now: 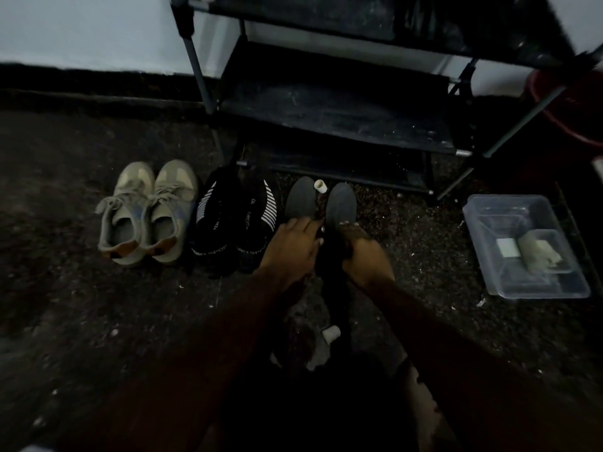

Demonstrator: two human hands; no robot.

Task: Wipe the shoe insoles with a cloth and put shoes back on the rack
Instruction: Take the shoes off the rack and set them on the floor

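- Left hand (290, 247): fingers fairly straight and spread, laid flat over the heel end of the left grey shoe (301, 197); it grips nothing.
- Right hand (367, 259): fingers curl down at the heel of the right grey shoe (341, 200). Too dim to tell whether they clamp anything.
- Dark strip (334, 288): hangs between the wrists. Possibly the cloth.
- White cylinder (320, 186): stands between the grey toes.
- Black pair (235, 223), beige pair (146, 213): in a row to the left, on the floor.
- Rack (336, 102): just behind the row.
- Clear tub (522, 275): well to the right.
- Handling note: probably best to pin one shoe with the flat hand, spread its mouth, then wipe from toe back to heel.
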